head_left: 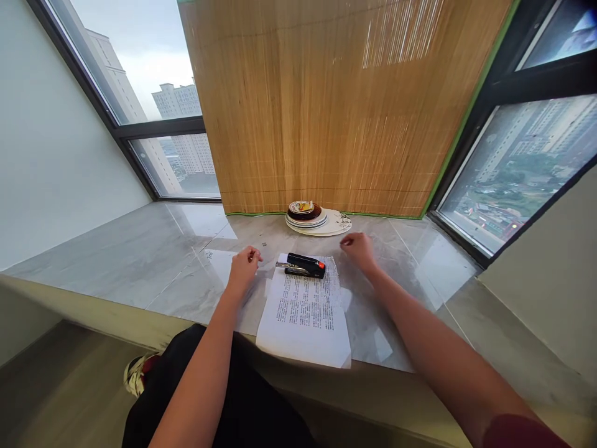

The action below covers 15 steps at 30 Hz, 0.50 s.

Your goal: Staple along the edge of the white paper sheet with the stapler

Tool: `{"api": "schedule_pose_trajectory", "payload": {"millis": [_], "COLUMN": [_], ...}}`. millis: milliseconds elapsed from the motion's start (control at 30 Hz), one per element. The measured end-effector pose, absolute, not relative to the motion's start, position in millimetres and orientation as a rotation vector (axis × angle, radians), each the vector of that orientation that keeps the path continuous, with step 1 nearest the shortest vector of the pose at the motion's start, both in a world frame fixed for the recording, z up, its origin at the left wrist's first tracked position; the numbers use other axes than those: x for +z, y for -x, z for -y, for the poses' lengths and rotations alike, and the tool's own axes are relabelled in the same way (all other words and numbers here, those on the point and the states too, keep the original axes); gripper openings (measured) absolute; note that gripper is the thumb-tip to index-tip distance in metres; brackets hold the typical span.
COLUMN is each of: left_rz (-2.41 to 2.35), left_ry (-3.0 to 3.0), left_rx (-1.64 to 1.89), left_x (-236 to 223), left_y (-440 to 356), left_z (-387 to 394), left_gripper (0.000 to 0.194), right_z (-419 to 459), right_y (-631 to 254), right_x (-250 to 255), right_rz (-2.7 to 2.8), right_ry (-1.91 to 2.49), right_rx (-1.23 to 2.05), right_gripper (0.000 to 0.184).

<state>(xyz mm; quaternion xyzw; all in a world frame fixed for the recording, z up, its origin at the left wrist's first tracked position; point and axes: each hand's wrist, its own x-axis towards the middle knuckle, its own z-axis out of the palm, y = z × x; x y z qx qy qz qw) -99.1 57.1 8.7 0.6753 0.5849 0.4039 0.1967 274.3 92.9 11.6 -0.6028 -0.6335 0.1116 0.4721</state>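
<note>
A black stapler (305,265) with a red-orange patch at its right end lies across the top of several printed paper sheets (305,342). The stapler's metal part points left. Just left of the stapler, my left hand (245,267) hovers over the sill with its fingers curled together. My right hand (358,249) is beyond the sheets' upper right corner, thumb and fingers curled inward. Neither hand touches the stapler or the paper. Whether anything small is inside either hand is hidden. The sheets' near edge overhangs the front of the sill.
The grey marble-look window sill (177,274) bears everything. Behind the paper stands a stack of plates (305,218), beside an oval white board (338,222). A bamboo blind (326,112) hangs at the back, with windows (175,165) on both sides. Small dark specks lie near my left hand.
</note>
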Motion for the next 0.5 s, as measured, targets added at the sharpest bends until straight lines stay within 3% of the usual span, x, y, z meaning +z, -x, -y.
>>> {"api": "schedule_pose_trajectory", "payload": {"millis": [67,233,400,500], "left_rz": [-1.745,-1.892,-1.977,-2.004], "left_ry": [-1.975,-2.150,-2.168,-2.130], "left_rx": [1.052,0.861,0.692,0.658], "left_x": [7,4,0,-3], "left_y": [96,78,77,85], "left_z": [-71,-98,-105,-96], "left_gripper": [0.033,0.040,0.039,0.038], "right_z": [-103,-111,-111,-107], "right_y": [-302,-324,-316,-302], "right_x": [1,-18,-15,-5], "right_rz": [1.458,1.393,1.425,1.454], "right_ry": [1.698,1.957,1.886,1.726], "right_rx": [0.254,0.203,0.086,-0.013], "right_gripper": [0.021,0.025,0.011,0.022]}}
